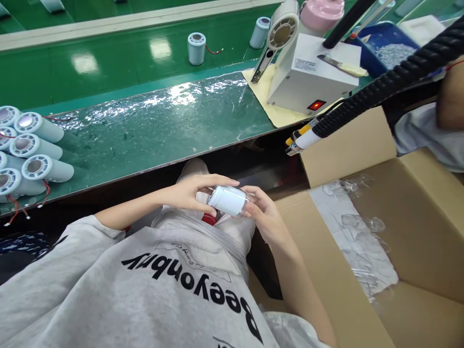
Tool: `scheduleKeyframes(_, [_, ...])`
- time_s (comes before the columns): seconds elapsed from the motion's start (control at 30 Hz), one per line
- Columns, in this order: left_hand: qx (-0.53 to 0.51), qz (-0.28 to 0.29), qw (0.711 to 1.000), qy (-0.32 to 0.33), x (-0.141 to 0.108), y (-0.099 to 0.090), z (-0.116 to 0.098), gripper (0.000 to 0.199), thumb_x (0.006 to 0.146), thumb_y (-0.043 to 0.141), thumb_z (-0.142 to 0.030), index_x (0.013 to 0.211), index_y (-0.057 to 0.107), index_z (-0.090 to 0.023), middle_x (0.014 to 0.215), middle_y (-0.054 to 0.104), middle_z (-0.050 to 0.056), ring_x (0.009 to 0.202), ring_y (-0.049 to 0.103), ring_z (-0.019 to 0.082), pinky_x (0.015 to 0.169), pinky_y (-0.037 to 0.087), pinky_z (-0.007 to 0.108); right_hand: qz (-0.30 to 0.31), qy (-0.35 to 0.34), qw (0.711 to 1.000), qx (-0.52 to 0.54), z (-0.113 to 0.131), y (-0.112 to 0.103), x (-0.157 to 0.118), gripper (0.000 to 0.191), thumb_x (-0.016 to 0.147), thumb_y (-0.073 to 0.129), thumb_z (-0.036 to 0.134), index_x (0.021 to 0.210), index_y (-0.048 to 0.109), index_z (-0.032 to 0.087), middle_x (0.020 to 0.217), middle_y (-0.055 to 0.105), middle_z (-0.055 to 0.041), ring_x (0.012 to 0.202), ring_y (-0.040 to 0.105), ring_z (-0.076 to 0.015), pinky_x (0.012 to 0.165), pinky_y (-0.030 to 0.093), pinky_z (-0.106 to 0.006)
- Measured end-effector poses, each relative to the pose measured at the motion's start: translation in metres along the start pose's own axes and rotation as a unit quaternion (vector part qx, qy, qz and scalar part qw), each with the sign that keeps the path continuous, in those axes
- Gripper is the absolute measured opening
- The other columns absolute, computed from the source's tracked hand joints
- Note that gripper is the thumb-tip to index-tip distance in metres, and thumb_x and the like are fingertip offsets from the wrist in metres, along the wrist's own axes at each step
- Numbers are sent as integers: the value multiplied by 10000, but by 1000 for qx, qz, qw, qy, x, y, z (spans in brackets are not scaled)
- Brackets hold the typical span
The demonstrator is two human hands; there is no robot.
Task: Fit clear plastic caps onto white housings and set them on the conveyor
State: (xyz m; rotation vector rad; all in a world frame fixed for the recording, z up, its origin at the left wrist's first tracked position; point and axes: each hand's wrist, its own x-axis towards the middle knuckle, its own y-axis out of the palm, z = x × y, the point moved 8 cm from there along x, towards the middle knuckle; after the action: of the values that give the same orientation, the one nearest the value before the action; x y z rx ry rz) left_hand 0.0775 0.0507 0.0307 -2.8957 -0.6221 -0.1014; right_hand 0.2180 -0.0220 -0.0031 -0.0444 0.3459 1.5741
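Observation:
Above my lap I hold a light blue cylinder point(226, 200) lying on its side, with a clear plastic cup point(245, 205) around its right end. My left hand point(192, 192) grips the cylinder's left end between thumb and fingers. At the other end, the fingertips of my right hand point(266, 212) close on the clear cup. How far the cup reaches over the cylinder I cannot tell. A small red object point(209, 219) shows just below the cylinder, partly hidden.
Several similar blue cylinders point(47, 167) with red wires lie stacked on the bench point(145, 130) at left. Another cylinder point(196, 50) stands on the green belt point(119, 58). A white machine point(311, 72) and black hose point(391, 72) are right, above a cardboard box point(427, 251) holding clear cups point(362, 232).

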Motion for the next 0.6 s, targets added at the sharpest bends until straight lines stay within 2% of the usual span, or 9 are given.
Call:
scheduleKeyframes(0.13, [0,2,1000,-6,-1,0,2,753,743,859,-291,1440,575,-297,1503,558,126,1388,534,308,1040,544,405,-19,29,999,27,-7,0,1,573,742,775,691,1036,585,237,861,671,-5,691,709,-177,566,647,-302])
scheduleKeyframes(0.23, [1,3,1000,-5,-1,0,3,758,743,861,-294,1443,571,-298,1505,558,125,1394,528,311,1062,530,420,2,61,998,33,-11,5,2,610,745,729,759,980,564,220,761,678,1,588,700,-164,521,622,-273])
scheduleKeyframes(0.4, [-5,8,1000,7,-1,1,2,756,752,859,-294,1449,564,-306,1527,535,125,1420,503,305,1067,530,409,30,95,994,52,-15,14,6,643,760,628,839,857,510,215,609,661,-2,449,642,-160,377,512,-225])
scheduleKeyframes(0.6, [-12,4,1000,23,-2,1,2,745,746,866,-291,1436,583,-302,1540,520,127,1446,476,305,1108,503,415,62,166,981,85,-24,25,5,694,770,568,866,872,565,180,521,633,-21,370,571,-143,306,404,-197])
